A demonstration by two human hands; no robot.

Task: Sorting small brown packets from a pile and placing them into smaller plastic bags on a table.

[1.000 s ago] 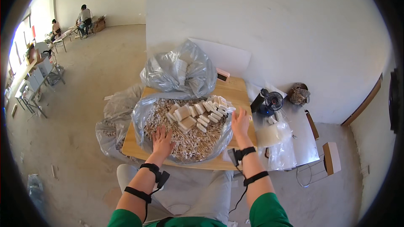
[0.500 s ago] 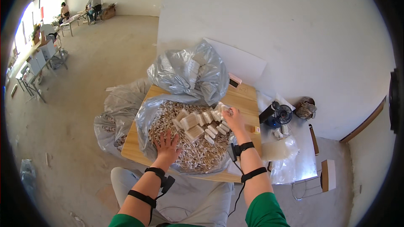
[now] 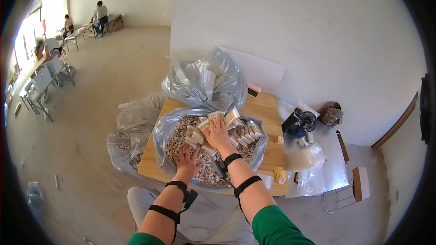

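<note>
Loose cotton swabs (image 3: 179, 136) with wooden-looking sticks and white tips fill a grey plastic bag (image 3: 160, 129) spread wide on the wooden table. Across the heap lies an uneven row of small clear packs of cotton swabs (image 3: 249, 134). My left hand (image 3: 186, 163) rests flat on the loose swabs at the near left of the bag, fingers spread, holding nothing. Above the middle of the row, my right hand (image 3: 218, 135) has its fingers bent over a pack of cotton swabs (image 3: 216, 116); its palm side is hidden.
Another grey bag (image 3: 186, 84) with white packs stands at the table's far side. A further bag (image 3: 138, 120) is at the left. Yellow packets (image 3: 280, 175) lie on the right edge of the wooden table (image 3: 268, 109). A small fan (image 3: 306, 121) stands on the side table. People work far left.
My right hand has moved left, from the right end of the pack row to its middle. My left hand stays on the swabs. Yellow packets now show beside my right forearm.
</note>
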